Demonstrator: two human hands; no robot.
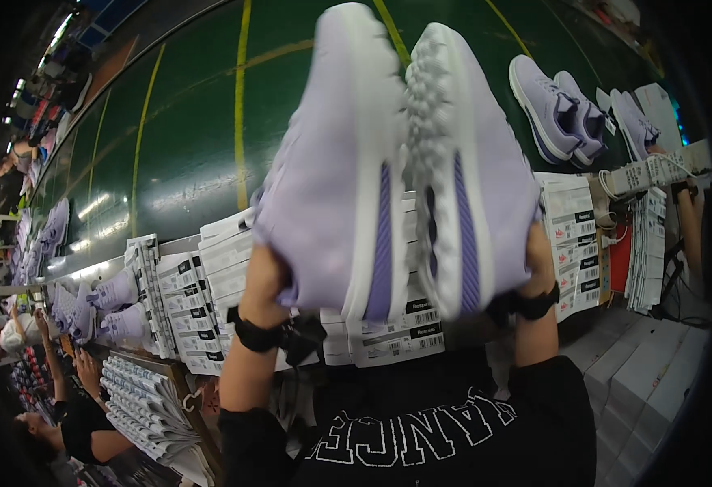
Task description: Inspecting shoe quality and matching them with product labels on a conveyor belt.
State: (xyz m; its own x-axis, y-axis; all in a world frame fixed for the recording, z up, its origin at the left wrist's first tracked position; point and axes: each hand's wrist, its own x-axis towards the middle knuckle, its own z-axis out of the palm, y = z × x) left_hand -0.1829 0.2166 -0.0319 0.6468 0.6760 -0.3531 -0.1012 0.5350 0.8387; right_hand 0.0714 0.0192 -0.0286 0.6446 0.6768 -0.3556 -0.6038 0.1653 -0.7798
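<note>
Two pale lilac sneakers are lifted close in front of me, soles turned toward each other, toes pointing away. My left hand grips the left sneaker at its heel end, the fingers mostly hidden behind the upper. On the other side, my right hand has hold of the right sneaker in the same way. White midsoles and a darker purple ribbed strip show on both shoes. Their soles touch or nearly touch along the middle; some edges are blurred. Dark bands circle both wrists.
Behind the shoes lies a green surface with yellow lines. Stacks of white printed papers line its near edge. More lilac sneakers stand at the far right and left. White boxes sit lower right. Other people work at left.
</note>
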